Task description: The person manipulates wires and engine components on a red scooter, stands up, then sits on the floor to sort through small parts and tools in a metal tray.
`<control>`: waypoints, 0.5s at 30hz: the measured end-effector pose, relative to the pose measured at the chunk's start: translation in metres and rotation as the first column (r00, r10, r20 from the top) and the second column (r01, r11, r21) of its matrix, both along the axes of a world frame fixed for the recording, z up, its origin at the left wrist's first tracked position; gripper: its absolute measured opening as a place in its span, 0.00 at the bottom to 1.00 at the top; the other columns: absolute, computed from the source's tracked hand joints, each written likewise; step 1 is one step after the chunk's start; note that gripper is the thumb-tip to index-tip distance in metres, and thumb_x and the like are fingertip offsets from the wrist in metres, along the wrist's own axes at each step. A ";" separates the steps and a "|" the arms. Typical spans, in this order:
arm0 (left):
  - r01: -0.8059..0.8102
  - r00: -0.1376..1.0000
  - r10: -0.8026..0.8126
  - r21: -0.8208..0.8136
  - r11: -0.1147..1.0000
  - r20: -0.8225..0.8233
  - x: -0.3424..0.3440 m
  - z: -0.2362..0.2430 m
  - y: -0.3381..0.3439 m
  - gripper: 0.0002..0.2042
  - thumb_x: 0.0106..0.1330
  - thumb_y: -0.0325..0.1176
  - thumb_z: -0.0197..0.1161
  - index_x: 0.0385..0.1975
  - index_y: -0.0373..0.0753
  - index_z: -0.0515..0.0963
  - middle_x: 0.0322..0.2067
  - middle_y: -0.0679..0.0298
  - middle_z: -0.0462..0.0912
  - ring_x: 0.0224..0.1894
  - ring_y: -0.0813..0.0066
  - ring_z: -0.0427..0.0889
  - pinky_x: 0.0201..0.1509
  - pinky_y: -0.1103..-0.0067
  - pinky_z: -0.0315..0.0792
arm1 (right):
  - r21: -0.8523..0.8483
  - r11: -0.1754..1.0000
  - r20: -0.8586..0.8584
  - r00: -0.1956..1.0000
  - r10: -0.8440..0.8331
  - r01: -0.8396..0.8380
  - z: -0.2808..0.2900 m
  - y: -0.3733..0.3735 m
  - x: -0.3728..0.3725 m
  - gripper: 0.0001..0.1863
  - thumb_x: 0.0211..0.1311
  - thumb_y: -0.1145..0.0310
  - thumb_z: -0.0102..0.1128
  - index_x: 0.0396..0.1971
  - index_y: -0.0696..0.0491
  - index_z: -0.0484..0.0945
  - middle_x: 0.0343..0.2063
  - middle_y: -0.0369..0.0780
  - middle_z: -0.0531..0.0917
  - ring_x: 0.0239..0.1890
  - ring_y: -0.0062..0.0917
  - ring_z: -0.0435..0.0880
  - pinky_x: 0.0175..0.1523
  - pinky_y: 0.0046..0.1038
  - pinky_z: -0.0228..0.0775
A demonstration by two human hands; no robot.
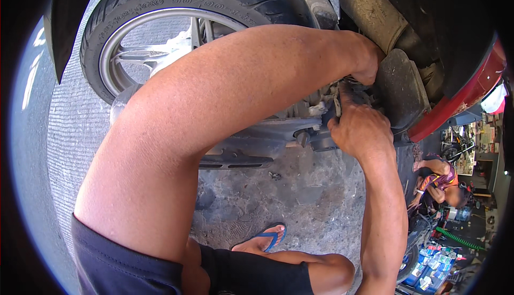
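Observation:
A scooter's rear wheel (176,14) with a black tire and silver rim fills the upper left. My left arm bends across it. My left hand (368,62) is bent inward at the wrist beside a dark, dusty flap (401,89), and its fingers are hidden among the parts. Just below it, my right hand (361,126) reaches into the scooter's engine area (316,102). Its index finger extends into a gap next to a thin hose or cable (337,101), and the thumb curls at the side. What these fingers grip is too hidden to tell.
A dusty brown cover (369,9) and a red body panel (460,100) frame the right side. Below the engine is stained concrete (310,193), with my foot in a blue flip-flop (274,236). Another person (441,180) crouches at far right, near a blue crate of containers (431,268).

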State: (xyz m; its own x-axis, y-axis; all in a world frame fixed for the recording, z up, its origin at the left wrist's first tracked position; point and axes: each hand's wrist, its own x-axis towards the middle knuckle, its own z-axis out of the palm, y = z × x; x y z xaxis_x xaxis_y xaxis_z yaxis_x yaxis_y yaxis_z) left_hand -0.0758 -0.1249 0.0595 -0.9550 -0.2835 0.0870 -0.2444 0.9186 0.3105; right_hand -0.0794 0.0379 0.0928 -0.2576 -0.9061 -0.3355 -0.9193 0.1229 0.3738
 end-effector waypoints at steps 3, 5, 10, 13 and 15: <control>0.021 1.000 -0.020 0.009 1.000 -0.022 0.003 0.002 0.002 0.18 0.65 0.37 0.57 0.52 0.41 0.83 0.54 0.52 0.83 0.59 0.55 0.79 0.62 0.68 0.72 | -0.007 0.997 0.037 0.997 -0.071 0.072 0.000 -0.004 -0.003 0.41 0.61 0.59 0.59 0.71 0.61 0.59 0.47 0.60 0.83 0.54 0.50 0.82 0.63 0.44 0.71; -0.002 0.999 0.003 0.033 0.999 -0.048 0.008 0.001 0.003 0.19 0.65 0.38 0.57 0.53 0.41 0.82 0.55 0.52 0.82 0.59 0.55 0.79 0.63 0.68 0.72 | -0.029 0.993 0.083 0.990 -0.111 0.114 0.000 -0.007 -0.004 0.40 0.61 0.60 0.58 0.71 0.62 0.59 0.48 0.61 0.82 0.55 0.51 0.81 0.63 0.44 0.70; -0.009 1.000 0.009 0.053 0.999 -0.015 0.002 0.002 0.000 0.19 0.66 0.39 0.57 0.54 0.41 0.82 0.56 0.52 0.82 0.61 0.55 0.78 0.64 0.68 0.71 | -0.175 0.984 0.161 0.987 -0.004 0.032 -0.003 -0.005 -0.016 0.29 0.62 0.63 0.58 0.60 0.64 0.69 0.46 0.59 0.83 0.53 0.51 0.82 0.61 0.45 0.73; -0.003 0.999 0.004 0.036 0.999 -0.035 -0.006 -0.004 -0.003 0.19 0.66 0.38 0.57 0.54 0.40 0.82 0.56 0.52 0.82 0.61 0.55 0.78 0.64 0.68 0.71 | -0.125 0.990 0.182 0.982 -0.046 0.069 -0.003 -0.010 -0.018 0.30 0.61 0.65 0.57 0.61 0.66 0.68 0.46 0.61 0.83 0.53 0.52 0.81 0.61 0.46 0.72; -0.009 1.000 0.010 0.048 0.999 -0.022 -0.004 -0.005 -0.005 0.19 0.65 0.37 0.57 0.54 0.39 0.81 0.56 0.52 0.82 0.61 0.55 0.78 0.64 0.68 0.71 | -0.176 0.984 0.186 0.982 0.028 0.006 -0.004 -0.005 -0.016 0.31 0.61 0.65 0.57 0.62 0.67 0.67 0.46 0.61 0.82 0.53 0.53 0.81 0.61 0.46 0.72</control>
State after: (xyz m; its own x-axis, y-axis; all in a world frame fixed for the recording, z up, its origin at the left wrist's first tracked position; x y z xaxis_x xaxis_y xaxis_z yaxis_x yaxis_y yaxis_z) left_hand -0.0797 -0.1301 0.0550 -0.9502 -0.2969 0.0944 -0.2456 0.9004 0.3591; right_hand -0.0951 0.0329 0.0885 -0.1951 -0.9575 -0.2126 -0.9725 0.1607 0.1686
